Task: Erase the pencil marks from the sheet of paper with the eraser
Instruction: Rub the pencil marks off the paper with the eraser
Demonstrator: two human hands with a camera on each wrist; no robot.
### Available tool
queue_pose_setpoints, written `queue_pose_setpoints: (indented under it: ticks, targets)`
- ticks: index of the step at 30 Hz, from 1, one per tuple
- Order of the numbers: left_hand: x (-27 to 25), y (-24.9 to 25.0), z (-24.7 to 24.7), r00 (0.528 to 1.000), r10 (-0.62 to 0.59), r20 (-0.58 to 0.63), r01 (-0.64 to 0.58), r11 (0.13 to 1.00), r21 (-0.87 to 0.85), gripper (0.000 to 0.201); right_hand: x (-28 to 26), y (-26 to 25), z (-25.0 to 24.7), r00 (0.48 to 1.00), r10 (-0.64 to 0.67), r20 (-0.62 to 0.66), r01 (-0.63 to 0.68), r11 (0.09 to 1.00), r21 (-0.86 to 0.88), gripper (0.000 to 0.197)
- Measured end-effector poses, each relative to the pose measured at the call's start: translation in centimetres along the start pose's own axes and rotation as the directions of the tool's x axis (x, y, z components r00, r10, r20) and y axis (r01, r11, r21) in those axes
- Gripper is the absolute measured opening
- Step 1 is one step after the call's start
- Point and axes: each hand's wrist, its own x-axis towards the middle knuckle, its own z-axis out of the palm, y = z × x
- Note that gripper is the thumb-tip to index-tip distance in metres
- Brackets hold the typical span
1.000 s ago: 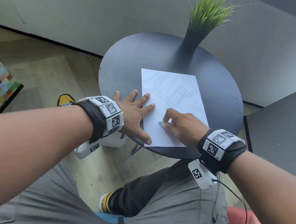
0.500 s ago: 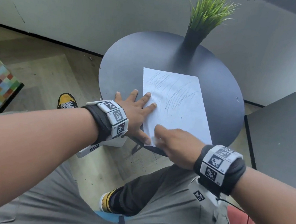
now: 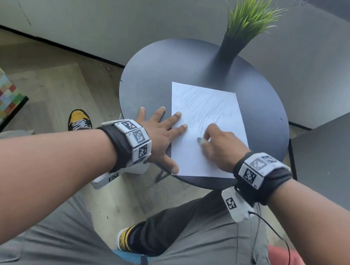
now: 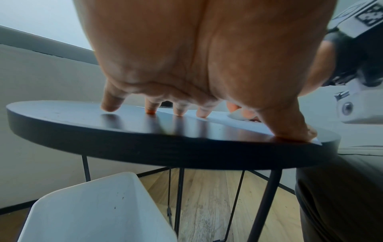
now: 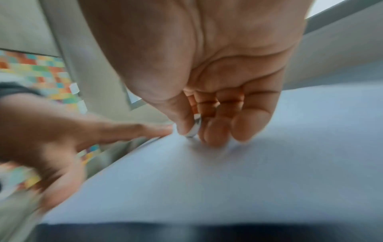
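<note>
A white sheet of paper (image 3: 205, 118) with faint pencil scribbles on its far half lies on the round dark table (image 3: 153, 82). My right hand (image 3: 216, 145) pinches a small white eraser (image 3: 201, 139) between thumb and fingers and presses it on the middle of the sheet; the right wrist view shows the eraser (image 5: 193, 129) touching the paper (image 5: 228, 180). My left hand (image 3: 160, 135) lies flat with spread fingers, its index finger and thumb on the sheet's left edge, the other fingers on the table. The left wrist view shows those fingertips (image 4: 110, 106) pressed on the tabletop (image 4: 103, 124).
A potted grass plant (image 3: 244, 21) stands at the table's far side. A white bin (image 4: 93, 209) sits on the floor under the table's left edge. A dark surface (image 3: 336, 153) lies to the right, and my legs are close below the near edge.
My right hand with the eraser has moved from the sheet's near left edge up and right to its middle. The left hand stays pressed on the left edge.
</note>
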Motion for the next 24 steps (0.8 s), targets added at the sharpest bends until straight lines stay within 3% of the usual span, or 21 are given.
queue_pose_setpoints:
  ticks: [3,6,11,15,24]
  targets:
    - [-0.4,-0.4,0.0,0.999,0.047,-0.011,-0.047,0.999,-0.006,0.119,1.1,1.1,-0.8,0.998,0.032,-0.059,-0.024,0.990,0.138,0.022]
    - [-0.7,-0.7,-0.1,0.994,0.099,-0.051,-0.100,0.994,-0.030,0.108,1.4,0.5,-1.5,0.999,0.001,-0.045,0.006,0.988,0.153,0.021]
    - [0.1,-1.4,-0.6,0.990,0.022,-0.136,-0.028,0.999,-0.041,0.121,2.5,-1.0,-1.6,0.994,-0.096,-0.053,0.104,0.977,0.185,0.018]
    - [0.5,-1.0,-0.5,0.994,0.036,-0.101,-0.030,0.998,0.058,0.126,3.4,-1.2,-0.9,0.988,-0.139,-0.070,0.149,0.975,0.165,0.020]
    - [0.3,-0.2,-1.3,0.999,0.027,-0.029,-0.023,0.993,0.115,0.123,3.8,0.7,-0.1,0.988,-0.051,-0.148,0.062,0.995,0.075,0.024]
